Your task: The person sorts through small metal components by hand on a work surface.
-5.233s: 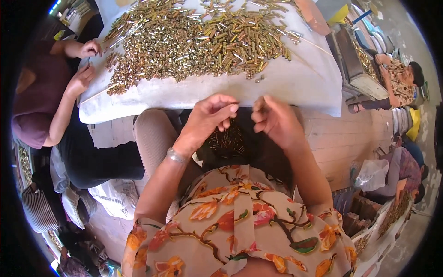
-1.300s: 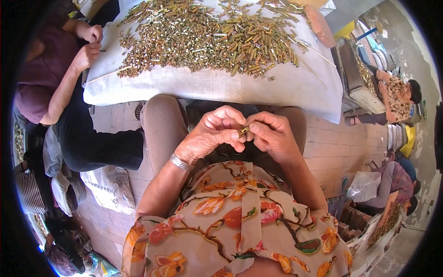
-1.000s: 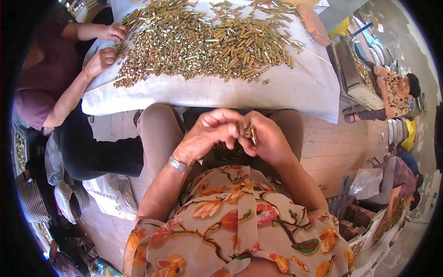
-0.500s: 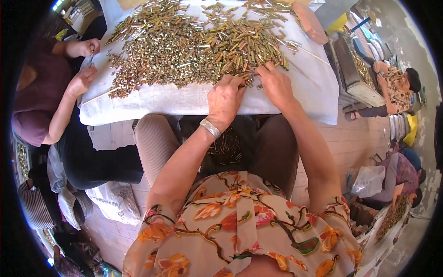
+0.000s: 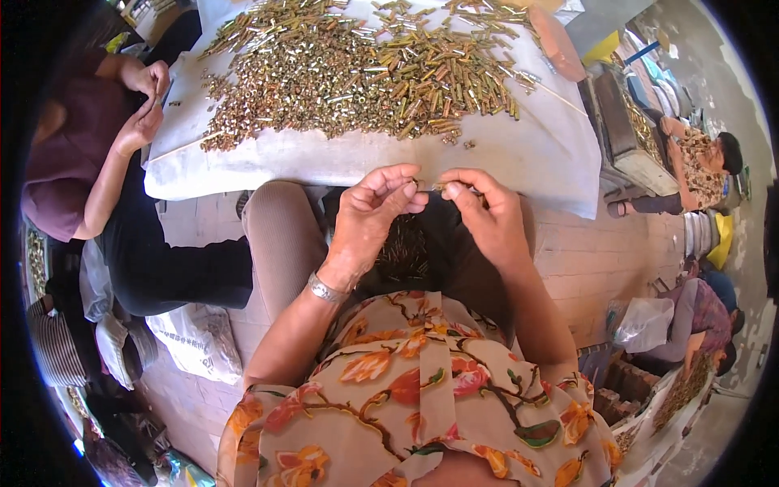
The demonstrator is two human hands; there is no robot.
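Observation:
Both my hands are raised over my lap, just off the near edge of the white-covered table (image 5: 341, 169), fingertips close together. My left hand (image 5: 367, 217), with a metal band on its wrist, is closed in a pinch on a small metal piece, mostly hidden by the fingers. My right hand (image 5: 492, 217) pinches another small brass-coloured metal piece (image 5: 438, 187); its exact kind is too small to tell. Ahead lies a heap of small nuts (image 5: 292, 89), running on the right into a heap of short metal sleeves (image 5: 454, 73). A few loose pieces (image 5: 468, 144) lie near me.
A dark container (image 5: 402, 247) of metal pieces sits between my knees. At the left, a co-worker's hands (image 5: 146, 109) work by the table edge. A thin stick (image 5: 560, 99) and a reddish block (image 5: 557, 45) border the heap. Other people sit at the right.
Both hands have drawn back from the heap's near edge to above my lap, each now pinching a small piece. The co-worker's hands at the left have come closer together.

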